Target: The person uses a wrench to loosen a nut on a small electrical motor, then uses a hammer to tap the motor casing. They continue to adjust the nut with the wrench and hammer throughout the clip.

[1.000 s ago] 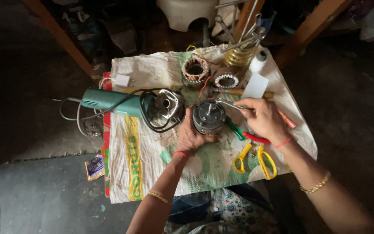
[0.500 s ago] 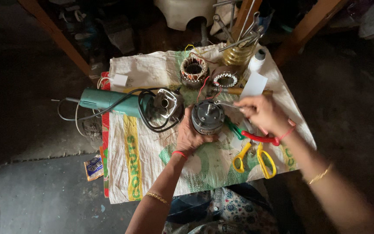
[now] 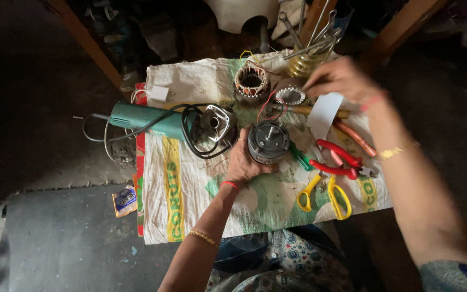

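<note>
I see the small round motor (image 3: 268,141), dark grey metal with a short shaft on top, standing in the middle of the printed sack cloth (image 3: 190,184), my left hand (image 3: 242,162) grasping its side, while my right hand (image 3: 340,80) (blurred, fingers loosely curled, grip unclear) reaches near the brass can of tools (image 3: 305,64).

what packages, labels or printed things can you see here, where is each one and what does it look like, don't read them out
Printed sack: spread as work cloth, off-white with yellow, green and red print.
Small packet: on the floor left of the sack, blue and yellow, crumpled.
White card: below the right hand, blank rectangle.
Left hand grips the round grey motor.
</note>
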